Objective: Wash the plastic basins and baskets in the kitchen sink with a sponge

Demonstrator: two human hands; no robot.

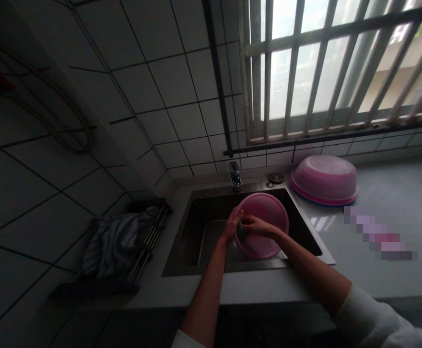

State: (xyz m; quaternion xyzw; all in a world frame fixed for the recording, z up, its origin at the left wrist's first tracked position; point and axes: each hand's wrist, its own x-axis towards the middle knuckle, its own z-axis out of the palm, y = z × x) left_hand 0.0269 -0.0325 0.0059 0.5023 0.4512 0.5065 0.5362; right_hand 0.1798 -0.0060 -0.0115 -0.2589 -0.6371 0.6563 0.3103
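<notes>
A pink plastic basin (269, 212) is tilted on its side inside the steel sink (185, 241), its hollow facing me. My left hand (232, 226) grips the basin's left rim. My right hand (255, 225) is closed on something dark and small that I cannot make out, pressed against the inside of the basin near the rim. Both forearms reach forward from the bottom of the view.
A tap (235, 175) stands behind the sink. An upturned pink basin (324, 180) rests on the white counter (395, 193) to the right. A striped cloth (113, 241) lies on a dark rack left of the sink. Tiled walls and a barred window (334, 67) rise behind.
</notes>
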